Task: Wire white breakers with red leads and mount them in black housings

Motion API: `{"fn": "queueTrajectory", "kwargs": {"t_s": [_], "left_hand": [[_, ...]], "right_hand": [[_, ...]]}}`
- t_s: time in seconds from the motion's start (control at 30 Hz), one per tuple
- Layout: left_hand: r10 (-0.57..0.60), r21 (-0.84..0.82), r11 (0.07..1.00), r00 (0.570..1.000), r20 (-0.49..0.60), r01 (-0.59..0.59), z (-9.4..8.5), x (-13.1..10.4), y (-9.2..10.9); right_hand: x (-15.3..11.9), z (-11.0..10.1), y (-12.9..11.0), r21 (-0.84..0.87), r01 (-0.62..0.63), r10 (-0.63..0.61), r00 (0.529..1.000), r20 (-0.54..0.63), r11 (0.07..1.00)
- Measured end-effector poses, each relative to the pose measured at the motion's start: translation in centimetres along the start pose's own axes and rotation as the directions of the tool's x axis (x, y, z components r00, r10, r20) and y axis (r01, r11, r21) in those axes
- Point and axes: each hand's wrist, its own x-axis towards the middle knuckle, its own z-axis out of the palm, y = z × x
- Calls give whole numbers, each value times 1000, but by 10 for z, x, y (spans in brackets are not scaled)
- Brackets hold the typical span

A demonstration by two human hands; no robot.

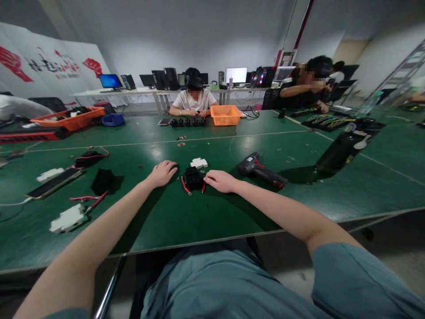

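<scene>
On the green table, a black block point(193, 178) with short red cables lies between my two hands. A white module point(198, 163) sits just behind it. My left hand point(162, 173) rests palm down to the left of the block, fingers spread and holding nothing. Close against the block's right side is my right hand point(220, 181), its fingers curled together beside the right red cable point(203, 188); whether they grip it is too small to tell. The left red cable point(186, 186) lies loose, its metal end toward me.
A power drill point(260, 170) lies to the right, with a dark cylinder point(345, 148) beyond it. Left are a phone point(55, 182), a black piece point(102, 181) and a white module point(68, 218). An orange basket point(226, 116) stands by a person opposite.
</scene>
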Motion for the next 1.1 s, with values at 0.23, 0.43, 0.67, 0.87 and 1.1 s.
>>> {"fn": "queueTrajectory", "kwargs": {"t_s": [0.23,0.43,0.67,0.87,1.1], "left_hand": [[94,19,995,994,56,-95,6,-14,-4],[113,55,992,992,55,-116,6,-13,-2],[124,70,989,990,63,-128,6,-13,-2],[127,74,988,989,75,-133,2,-15,0],[109,84,990,990,93,-117,-1,-16,2]], "right_hand": [[0,1,1,8,-7,7,1000,-7,1000],[0,6,6,16,16,-16,1000,-19,1000],[0,7,8,18,17,-16,999,-33,1000],[0,6,7,21,22,-21,999,-29,1000],[0,6,6,20,6,-6,1000,-14,1000]]}}
